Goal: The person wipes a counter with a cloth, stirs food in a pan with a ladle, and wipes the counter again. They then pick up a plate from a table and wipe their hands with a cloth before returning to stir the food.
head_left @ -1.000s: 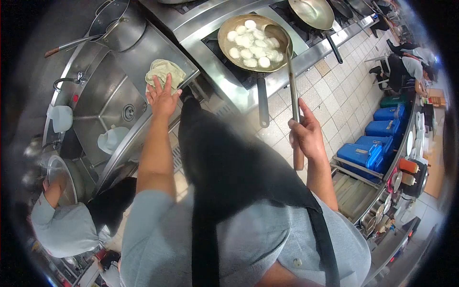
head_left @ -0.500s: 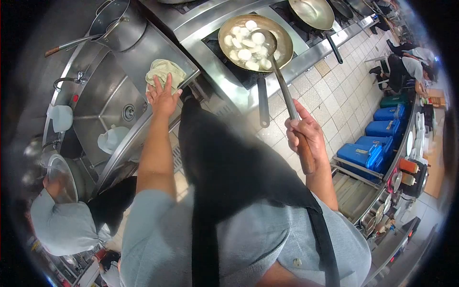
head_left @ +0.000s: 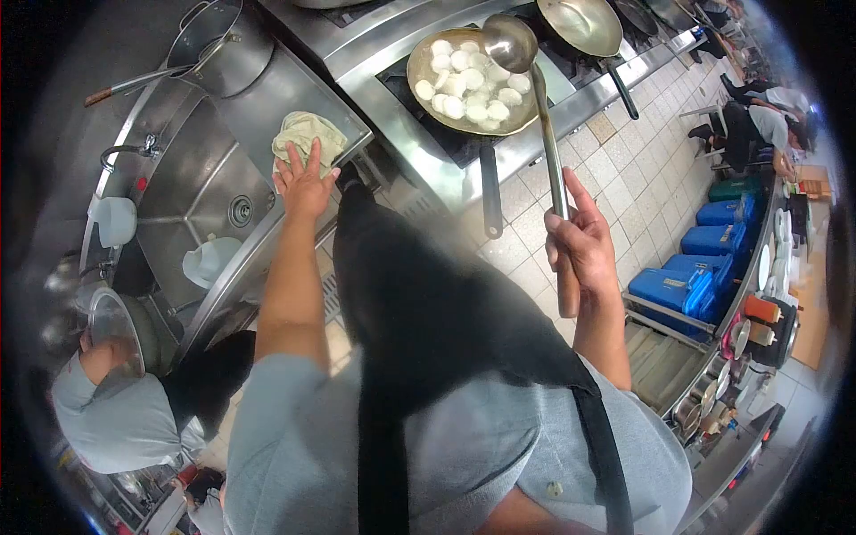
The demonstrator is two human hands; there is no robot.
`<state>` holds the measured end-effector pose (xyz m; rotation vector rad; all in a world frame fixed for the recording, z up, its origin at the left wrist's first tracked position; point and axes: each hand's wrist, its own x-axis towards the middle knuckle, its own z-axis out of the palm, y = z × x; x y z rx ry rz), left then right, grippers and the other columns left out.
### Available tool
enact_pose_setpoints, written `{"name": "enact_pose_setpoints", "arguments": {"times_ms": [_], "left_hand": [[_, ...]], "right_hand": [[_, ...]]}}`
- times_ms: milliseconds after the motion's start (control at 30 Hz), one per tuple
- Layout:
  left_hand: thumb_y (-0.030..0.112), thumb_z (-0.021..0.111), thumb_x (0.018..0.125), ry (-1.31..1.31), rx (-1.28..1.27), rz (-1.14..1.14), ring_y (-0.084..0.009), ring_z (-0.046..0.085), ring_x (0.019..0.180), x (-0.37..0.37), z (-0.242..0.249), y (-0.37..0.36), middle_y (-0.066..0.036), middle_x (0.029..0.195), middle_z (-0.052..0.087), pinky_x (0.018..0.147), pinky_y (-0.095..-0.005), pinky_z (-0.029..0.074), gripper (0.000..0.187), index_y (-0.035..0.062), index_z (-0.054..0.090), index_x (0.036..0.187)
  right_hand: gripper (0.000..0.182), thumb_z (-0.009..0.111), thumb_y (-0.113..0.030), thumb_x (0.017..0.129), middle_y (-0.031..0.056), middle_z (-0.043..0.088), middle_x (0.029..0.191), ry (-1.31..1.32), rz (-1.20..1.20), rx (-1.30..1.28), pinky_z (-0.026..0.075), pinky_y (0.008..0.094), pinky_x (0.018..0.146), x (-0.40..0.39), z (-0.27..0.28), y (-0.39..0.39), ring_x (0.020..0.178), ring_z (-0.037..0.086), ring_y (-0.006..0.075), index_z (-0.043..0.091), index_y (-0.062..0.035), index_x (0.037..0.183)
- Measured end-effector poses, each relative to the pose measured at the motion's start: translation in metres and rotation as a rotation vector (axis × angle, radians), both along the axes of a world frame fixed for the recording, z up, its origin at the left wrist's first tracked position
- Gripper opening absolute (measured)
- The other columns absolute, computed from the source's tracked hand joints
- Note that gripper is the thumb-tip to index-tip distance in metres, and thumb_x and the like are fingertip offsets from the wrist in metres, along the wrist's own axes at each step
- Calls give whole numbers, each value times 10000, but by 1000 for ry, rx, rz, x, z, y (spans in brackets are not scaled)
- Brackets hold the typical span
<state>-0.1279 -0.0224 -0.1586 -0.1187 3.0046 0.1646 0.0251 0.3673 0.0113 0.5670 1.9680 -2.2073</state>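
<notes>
Fingers of my right hand (head_left: pixel 581 239) wrap the wooden handle of a long metal ladle (head_left: pixel 511 43), with the index finger stretched along it. The ladle's bowl overlaps the far right rim of a frying pan (head_left: pixel 526 122) on the stove. Several round white pieces (head_left: pixel 473 85) lie in liquid in this pan. Its dark handle (head_left: pixel 491 192) points toward me, untouched. My left hand (head_left: pixel 306 181) rests with spread fingers on a crumpled pale cloth (head_left: pixel 308 134) at the corner of the steel counter.
Left of me is a steel sink (head_left: pixel 192 169) with a white jug (head_left: pixel 211 260) in it. A large pot (head_left: pixel 241 58) stands beyond it. A second pan (head_left: pixel 584 25) sits further right on the stove. At lower left a person (head_left: pixel 125 415) handles a bowl. Blue bins (head_left: pixel 673 290) line the right.
The ladle's bowl has moved from among the white pieces up and right to the pan's rim. My right hand has shifted slightly right and up. My left hand stays on the cloth.
</notes>
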Motion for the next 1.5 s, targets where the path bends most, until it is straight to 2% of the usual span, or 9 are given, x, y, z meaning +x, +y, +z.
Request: {"name": "enact_pose_setpoints", "arguments": {"times_ms": [300, 367, 433, 567, 867, 1000, 1167, 1300, 1500], "left_hand": [[518, 581, 891, 24, 5, -3, -458, 69, 1452, 0, -3, -2, -155, 1613, 5, 1171, -543, 69, 747, 375, 208, 1522], [526, 571, 893, 17, -13, 3, -450, 65, 1455, 0, -2, -1, -150, 1614, 6, 1174, -535, 65, 741, 376, 208, 1521], [529, 568, 894, 3, -13, 5, -447, 63, 1456, 0, 1, 0, -147, 1615, 7, 1175, -532, 63, 741, 377, 205, 1522], [530, 569, 893, 0, -1, 9, -442, 61, 1458, -1, 0, -1, -146, 1615, 10, 1177, -529, 58, 744, 379, 201, 1522], [521, 585, 886, 14, 3, 9, -439, 57, 1459, 1, 1, 0, -145, 1615, 16, 1177, -528, 64, 750, 377, 209, 1520], [519, 588, 885, 20, 1, 9, -439, 56, 1459, 2, 1, 0, -144, 1615, 21, 1177, -527, 66, 752, 376, 211, 1520], [512, 585, 889, 14, -5, 14, -439, 53, 1460, 1, -1, 1, -141, 1616, 17, 1174, -535, 63, 746, 372, 214, 1521], [510, 581, 893, 7, -3, 3, -445, 53, 1458, 1, 3, 1, -146, 1615, 17, 1173, -540, 66, 744, 371, 208, 1522], [478, 594, 895, 59, -8, -21, -465, 102, 1443, 1, -1, 0, -180, 1602, 70, 1157, -564, 116, 736, 359, 224, 1520]], "right_hand": [[699, 588, -26, 873, 34, 538, 719, 13, 54, 388, 469, 264, 482, -20, -41, 1, 539, 565, 125, 265, -7, 1494], [716, 589, -16, 869, 26, 536, 735, -22, 55, 418, 461, 268, 507, -23, -42, -2, 553, 546, 121, 269, -54, 1508], [710, 592, -21, 865, 47, 549, 748, 6, 50, 186, 457, 272, 470, -28, -54, 1, 539, 562, 132, 260, -2, 1492], [729, 589, -44, 866, 52, 560, 763, -38, 23, -169, 449, 248, 456, -34, -43, -5, 541, 558, 131, 221, -1, 1494], [623, 584, -54, 859, 32, 541, 739, -72, -49, -551, 425, 203, 429, -25, -20, -8, 519, 531, 93, 324, -17, 1424], [656, 591, -64, 858, 78, 535, 797, -69, 10, -481, 404, 201, 395, -13, -20, -2, 481, 501, 102, 295, -51, 1443], [761, 624, -36, 823, 64, 579, 723, -86, 32, -231, 423, 213, 403, 9, -11, 7, 464, 551, 119, 247, 1, 1484], [776, 625, -18, 817, 53, 576, 701, -58, 9, -265, 434, 225, 411, 23, -5, 14, 460, 548, 126, 244, -3, 1493], [758, 602, 23, 831, 34, 560, 751, -60, 173, -194, 464, 242, 463, 34, -7, 25, 513, 547, 115, 269, -60, 1507]]}}
